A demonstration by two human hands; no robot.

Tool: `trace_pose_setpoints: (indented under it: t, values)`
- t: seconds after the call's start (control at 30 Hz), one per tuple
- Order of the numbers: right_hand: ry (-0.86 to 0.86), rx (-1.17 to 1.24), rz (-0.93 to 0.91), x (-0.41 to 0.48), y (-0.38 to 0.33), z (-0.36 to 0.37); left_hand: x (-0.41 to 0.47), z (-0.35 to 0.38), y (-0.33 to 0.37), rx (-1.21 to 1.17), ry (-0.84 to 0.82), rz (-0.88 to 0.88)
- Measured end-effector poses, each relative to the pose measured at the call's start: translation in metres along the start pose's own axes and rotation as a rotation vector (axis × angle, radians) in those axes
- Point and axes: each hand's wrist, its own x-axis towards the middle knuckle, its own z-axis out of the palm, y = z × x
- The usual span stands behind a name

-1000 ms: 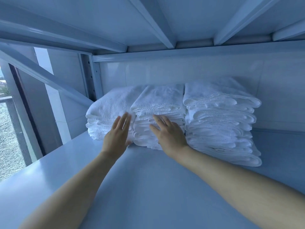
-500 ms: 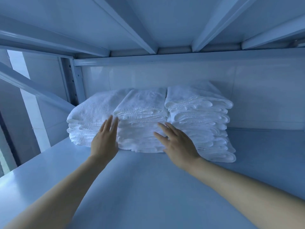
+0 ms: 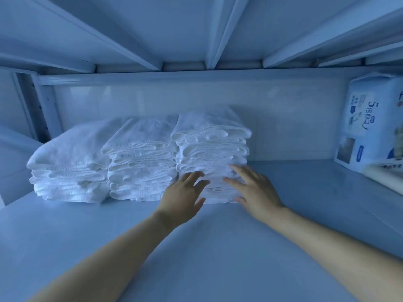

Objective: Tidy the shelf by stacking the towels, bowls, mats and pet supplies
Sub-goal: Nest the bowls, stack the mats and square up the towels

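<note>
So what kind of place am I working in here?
Likely a storeroom or laundry room: a metal shelf, three stacks of folded white towels on it, and a printed pack at the right.

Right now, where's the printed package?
Head view, far right: the package stands on the shelf by the back wall, apart from the tallest towel stack.

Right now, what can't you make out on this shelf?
Head view only:
- Lower front of the right towel stack: behind the left hand and right hand; contact blurred.
- Print on the package: too small; right edge cuts it off.
- Behind the left towel stack and middle towel stack: hidden by them.
</note>
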Motion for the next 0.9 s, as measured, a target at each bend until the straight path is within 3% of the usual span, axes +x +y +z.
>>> trace_pose_setpoints:
  t: [0.27, 0.5, 0.9]
  values:
    - [-0.01, 0.168, 0.032, 0.004, 0.008, 0.018, 0.014, 0.006, 0.007, 0.178, 0.018, 0.01]
    - [0.046, 0.226, 0.03, 0.014, -0.001, 0.029, 0.012, 0.007, 0.004, 0.076, 0.115, -0.011]
    - [0.12, 0.3, 0.038, -0.002, 0.003, 0.023, -0.007, 0.003, -0.002, -0.023, 0.018, -0.116]
